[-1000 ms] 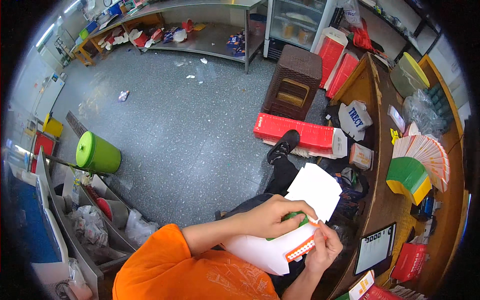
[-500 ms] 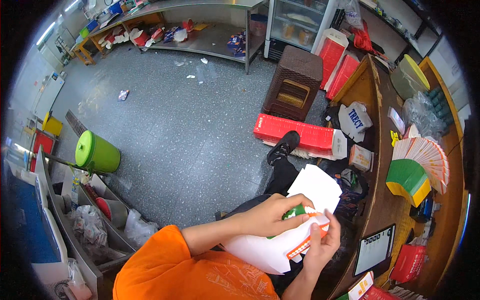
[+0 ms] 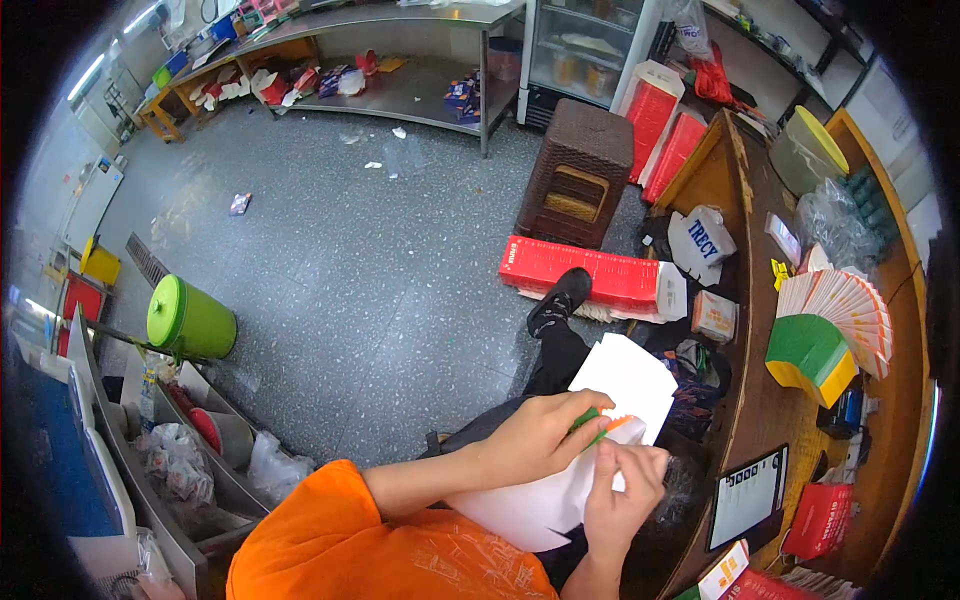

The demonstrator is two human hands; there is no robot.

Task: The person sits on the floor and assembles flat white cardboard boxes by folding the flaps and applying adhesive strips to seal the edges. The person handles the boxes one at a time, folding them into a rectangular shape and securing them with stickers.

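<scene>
Over my lap, both hands work on a partly folded cardboard carton [image 3: 525,512], white inside with green and orange print showing at its folded end. My left hand [image 3: 545,435] grips that end from the left, fingers curled over the green and orange part. On the right side of the carton, my right hand [image 3: 625,490] pinches a fold between thumb and fingers. Just beyond the hands lies a white card sheet [image 3: 635,385]; whether it joins the carton I cannot tell. The fingers hide part of the folds.
Fanned flat cartons [image 3: 825,335] and a tablet [image 3: 748,498] lie on the wooden desk [image 3: 735,400] to my right. Ahead, my shoe rests by a long red carton stack [image 3: 590,272], with a brown stool [image 3: 578,170] behind. A green bin [image 3: 190,316] stands left.
My right fingers have closed into a pinch and turned inward on the carton. The orange printed strip by that hand no longer shows. My left hand has shifted slightly left.
</scene>
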